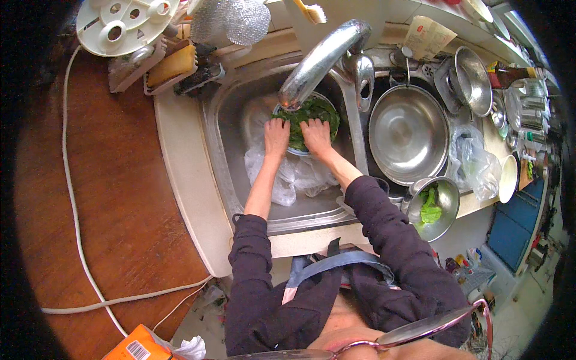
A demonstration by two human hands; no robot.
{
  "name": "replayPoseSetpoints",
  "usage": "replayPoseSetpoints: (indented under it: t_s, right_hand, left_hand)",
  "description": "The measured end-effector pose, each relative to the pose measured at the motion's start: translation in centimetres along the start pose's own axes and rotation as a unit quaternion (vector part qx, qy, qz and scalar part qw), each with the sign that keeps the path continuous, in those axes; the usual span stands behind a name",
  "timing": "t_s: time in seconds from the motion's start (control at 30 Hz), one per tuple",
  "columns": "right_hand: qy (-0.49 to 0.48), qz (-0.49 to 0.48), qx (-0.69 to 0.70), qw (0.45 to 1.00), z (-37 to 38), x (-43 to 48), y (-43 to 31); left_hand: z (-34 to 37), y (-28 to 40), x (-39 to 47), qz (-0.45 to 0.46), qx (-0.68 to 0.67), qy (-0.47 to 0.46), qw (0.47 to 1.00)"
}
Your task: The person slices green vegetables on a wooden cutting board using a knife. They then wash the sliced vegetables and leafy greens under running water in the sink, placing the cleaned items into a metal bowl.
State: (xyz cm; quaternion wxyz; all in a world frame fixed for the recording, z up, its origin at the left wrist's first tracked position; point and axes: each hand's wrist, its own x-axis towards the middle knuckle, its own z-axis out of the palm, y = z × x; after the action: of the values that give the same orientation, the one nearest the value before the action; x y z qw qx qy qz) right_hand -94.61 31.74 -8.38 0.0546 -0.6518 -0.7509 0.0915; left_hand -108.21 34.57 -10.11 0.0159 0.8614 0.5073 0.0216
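A round bowl (297, 152) with a pale rim stands in the left basin of a steel sink (234, 180), full of dark leafy greens (310, 110). My left hand (276, 135) lies on the greens at the bowl's left side, fingers pointing away from me. On the near right part of the same greens rests my right hand (316, 135). Whether the fingers of either hand grip any leaves cannot be told. The chrome faucet (319, 63) arches over the bowl's far edge. Crumpled clear plastic bags (288, 180) lie in the basin below the hands.
A large steel pan (408, 135) occupies the right basin. Near it a steel bowl (438, 225) holds bright green leaves (430, 209). Another plastic bag (474, 157) lies on the right counter. White cables (72, 189) cross the brown tabletop (117, 180), with an orange tissue pack (139, 344) nearby.
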Motion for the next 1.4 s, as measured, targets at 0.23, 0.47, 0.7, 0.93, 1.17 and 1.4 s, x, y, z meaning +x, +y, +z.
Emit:
replayPoseSetpoints:
  t_s: [0.23, 0.47, 0.7, 0.93, 1.17, 1.4]
  right_hand:
    - [-0.097, 0.053, 0.064, 0.992, 1.0, -0.7, 0.5]
    - [-0.089, 0.027, 0.029, 0.995, 3.8, -0.7, 1.1]
    - [-0.094, 0.076, 0.221, 0.968, -3.0, 1.0, 1.2]
    - [0.001, 0.023, 0.371, 0.928, -13.3, 1.5, 0.3]
    - [-0.084, 0.021, 0.314, 0.945, -17.7, -0.7, 1.9]
    - [-0.088, -0.012, 0.251, 0.964, -17.1, -3.5, 1.0]
  left_hand:
    - [2.6, 1.0, -0.3, 0.005, -0.059, -0.055, 0.997]
    - [3.6, 0.7, -0.4, 0.012, -0.054, -0.045, 0.997]
    - [-0.7, -0.1, 0.8, -0.020, -0.230, -0.032, 0.973]
    - [-9.3, -0.8, 1.8, 0.022, -0.535, -0.069, 0.841]
    - [-14.4, 0.7, -0.8, -0.033, -0.591, -0.123, 0.797]
    - [-15.4, 3.6, -2.9, -0.066, -0.458, -0.166, 0.871]
